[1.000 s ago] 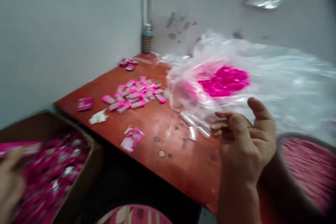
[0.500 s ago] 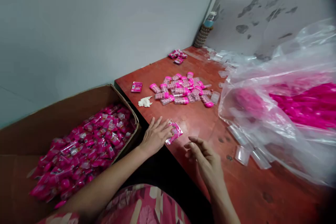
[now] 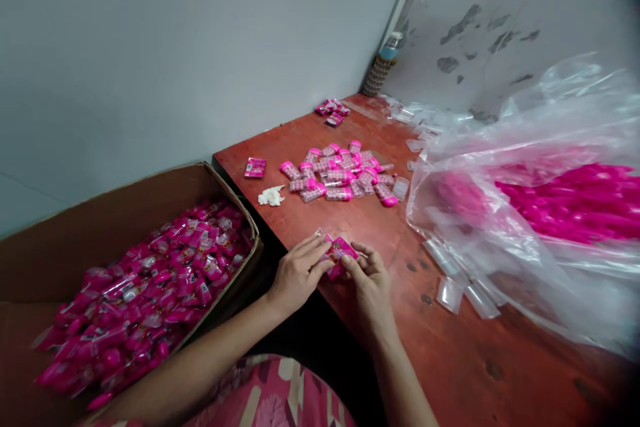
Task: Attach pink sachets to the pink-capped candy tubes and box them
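Observation:
A small pink printed packet [image 3: 345,251] is between my two hands at the near edge of the red table [image 3: 435,353]. My left hand [image 3: 299,273] grips its left side, thumb in front and fingers behind or over it. On its right side, my right hand [image 3: 369,280] pinches it between thumb and fingers. Whether anything is inside the packet cannot be made out. Beyond the hands lies a cluster of clear tubes with pink caps [image 3: 340,175], filled with small pale pink balls. A crumpled white scrap [image 3: 271,196] and a flat pink packet [image 3: 255,167] lie to their left.
On the left, a cardboard box [image 3: 256,240] holds many filled pink packets [image 3: 150,293]. A large clear plastic bag [image 3: 450,167] of pink pieces [image 3: 570,200] covers the right side, with empty clear tubes [image 3: 450,295] beside it. A bottle [image 3: 390,47] stands in the back corner.
My right hand has moved left to the packet and taken hold of its right side. My left hand has gone from lying over the packet to gripping it. The view has shifted slightly.

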The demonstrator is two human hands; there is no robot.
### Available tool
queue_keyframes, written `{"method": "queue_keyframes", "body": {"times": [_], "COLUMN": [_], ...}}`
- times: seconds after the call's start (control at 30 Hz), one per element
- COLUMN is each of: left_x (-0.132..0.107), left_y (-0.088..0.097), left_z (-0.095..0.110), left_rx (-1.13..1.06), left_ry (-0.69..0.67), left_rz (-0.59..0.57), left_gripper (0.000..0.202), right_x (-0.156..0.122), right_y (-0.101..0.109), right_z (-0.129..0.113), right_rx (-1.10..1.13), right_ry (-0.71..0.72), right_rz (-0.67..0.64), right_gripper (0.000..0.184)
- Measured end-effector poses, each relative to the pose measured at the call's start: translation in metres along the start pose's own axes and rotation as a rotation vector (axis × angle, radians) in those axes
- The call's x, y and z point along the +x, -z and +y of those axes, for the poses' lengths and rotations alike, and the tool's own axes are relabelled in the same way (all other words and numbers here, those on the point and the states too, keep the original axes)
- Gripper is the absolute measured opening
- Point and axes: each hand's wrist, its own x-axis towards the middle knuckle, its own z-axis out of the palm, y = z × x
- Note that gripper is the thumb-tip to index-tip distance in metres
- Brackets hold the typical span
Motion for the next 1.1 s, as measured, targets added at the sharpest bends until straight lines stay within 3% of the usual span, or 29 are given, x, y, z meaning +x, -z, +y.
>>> {"method": "queue_keyframes", "body": {"times": [0.07, 0.17, 0.23, 0.33, 0.47, 0.57, 0.63, 0.8, 0.9, 0.97, 1.03, 1.1], "left_x": [-0.001, -0.003, -0.005, -0.011, -0.026, -0.036, -0.04, -0.045, -0.047, -0.047, -0.045, -0.041], "left_y": [0.002, 0.006, 0.01, 0.02, 0.035, 0.043, 0.045, 0.044, 0.051, 0.062, 0.079, 0.096], "left_z": [0.004, 0.003, 0.0, 0.0, 0.006, 0.008, 0.006, 0.002, 0.007, 0.013, 0.018, 0.021], "left_rx": [-0.233, -0.5, -0.58, -0.575, -0.559, -0.623, -0.674, -0.78, -0.877, -0.957, -1.018, -1.047], "left_ry": [0.196, 0.478, 0.597, 0.664, 0.688, 0.734, 0.777, 0.824, 0.802, 0.75, 0.669, 0.596], "left_rz": [-0.041, -0.184, -0.235, -0.171, -0.102, -0.07, -0.04, 0.01, 0.055, 0.167, 0.317, 0.427], "left_gripper": [0.042, 0.031, 0.027, 0.023, 0.023, 0.022, 0.021, 0.022, 0.02, 0.017, 0.014, 0.015], "right_x": [0.0, 0.001, 0.005, 0.021, 0.056, 0.08, 0.091, 0.103, 0.098, 0.085, 0.064, 0.046], "right_y": [0.002, 0.006, 0.006, -0.001, -0.02, -0.033, -0.037, -0.038, -0.042, -0.05, -0.061, -0.072], "right_z": [-0.004, -0.01, -0.014, -0.023, -0.029, -0.024, -0.019, -0.013, -0.019, -0.024, -0.027, -0.027], "right_rx": [-0.011, -0.106, -0.192, -0.454, -1.076, -1.495, -1.612, -1.659, -1.687, -1.652, -1.495, -1.266], "right_ry": [-0.01, -0.048, -0.051, 0.11, 0.421, 0.493, 0.495, 0.543, 0.557, 0.548, 0.519, 0.486], "right_rz": [-0.035, -0.172, -0.258, -0.266, -0.306, -0.468, -0.562, -0.608, -0.534, -0.477, -0.55, -0.783], "right_gripper": [0.03, 0.03, 0.026, 0.016, 0.015, 0.014, 0.012, 0.014, 0.015, 0.018, 0.019, 0.019]}}
